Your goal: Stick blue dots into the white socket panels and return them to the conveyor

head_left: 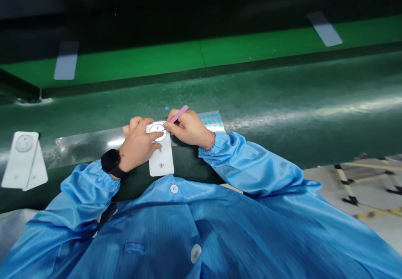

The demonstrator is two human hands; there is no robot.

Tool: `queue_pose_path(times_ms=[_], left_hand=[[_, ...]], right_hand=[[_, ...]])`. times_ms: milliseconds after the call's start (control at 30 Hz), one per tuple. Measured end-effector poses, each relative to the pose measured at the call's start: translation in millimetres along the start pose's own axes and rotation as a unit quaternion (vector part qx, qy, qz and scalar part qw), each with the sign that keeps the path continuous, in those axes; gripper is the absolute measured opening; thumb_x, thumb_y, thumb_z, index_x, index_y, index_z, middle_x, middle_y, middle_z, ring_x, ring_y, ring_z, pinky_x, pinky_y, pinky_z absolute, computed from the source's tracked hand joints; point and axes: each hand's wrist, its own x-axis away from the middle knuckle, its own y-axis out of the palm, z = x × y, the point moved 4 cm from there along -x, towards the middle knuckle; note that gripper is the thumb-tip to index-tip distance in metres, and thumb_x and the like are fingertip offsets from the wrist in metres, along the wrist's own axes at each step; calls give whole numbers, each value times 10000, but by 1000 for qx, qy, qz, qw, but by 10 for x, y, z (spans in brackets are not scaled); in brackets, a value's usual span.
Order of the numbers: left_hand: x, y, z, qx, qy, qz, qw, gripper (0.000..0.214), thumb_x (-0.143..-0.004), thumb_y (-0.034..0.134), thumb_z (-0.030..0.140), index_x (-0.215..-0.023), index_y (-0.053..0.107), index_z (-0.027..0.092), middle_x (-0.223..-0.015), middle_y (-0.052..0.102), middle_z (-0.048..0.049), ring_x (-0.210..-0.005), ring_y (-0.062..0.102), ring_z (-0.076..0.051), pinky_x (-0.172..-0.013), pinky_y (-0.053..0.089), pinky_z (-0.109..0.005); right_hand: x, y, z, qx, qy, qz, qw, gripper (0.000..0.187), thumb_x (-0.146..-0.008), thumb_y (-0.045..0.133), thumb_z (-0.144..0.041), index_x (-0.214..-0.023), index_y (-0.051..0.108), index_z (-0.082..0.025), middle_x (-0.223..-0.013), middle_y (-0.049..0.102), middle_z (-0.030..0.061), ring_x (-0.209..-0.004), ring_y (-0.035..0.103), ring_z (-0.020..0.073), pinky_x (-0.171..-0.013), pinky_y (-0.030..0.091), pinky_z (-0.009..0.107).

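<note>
A white rectangular panel [161, 161] with an octagonal recess near its far end lies on the green work surface in front of me. My left hand [138, 143] steadies it, index finger and thumb on its face and other fingers curled by the far left edge. Pink tweezers [179, 114] are pinched in my right hand [190, 129], their tip down at the recess. A tiny greenish spot shows there, too small to make out. Partly behind my right hand, a clear sheet [211, 120] carries rows of round blue stickers.
Two overlapping white panels [23, 161] lie at the far left. A clear strip [91, 143] stretches left of my left hand. A small blue dot [166, 108] sits beyond the panel. Two more pale panels [66, 61] [325, 29] rest on the bright green belt at the back.
</note>
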Motion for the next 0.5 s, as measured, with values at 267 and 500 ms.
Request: queue_pose_path(times_ms=[267, 500], left_hand=[[-336, -279, -301, 69, -35, 32, 996, 471, -764, 720, 186, -1214, 583, 184, -1206, 499, -113, -1140, 524, -258, -996, 461, -434], [-1224, -1312, -1150, -47, -104, 240, 964, 428, -804, 651, 156, -1228, 597, 179, -1388, 414, -186, -1319, 404, -392, -1073, 362, -554]], right_hand=[[-145, -27, 292, -419, 148, 99, 890, 466, -601, 866, -510, -729, 523, -222, -516, 645, -30, -435, 622, 134, -409, 506, 219], [-153, 15, 198, -457, 180, 74, 868, 534, -507, 929, -545, -685, 563, -201, -484, 654, -3, -397, 600, 108, -382, 507, 177]])
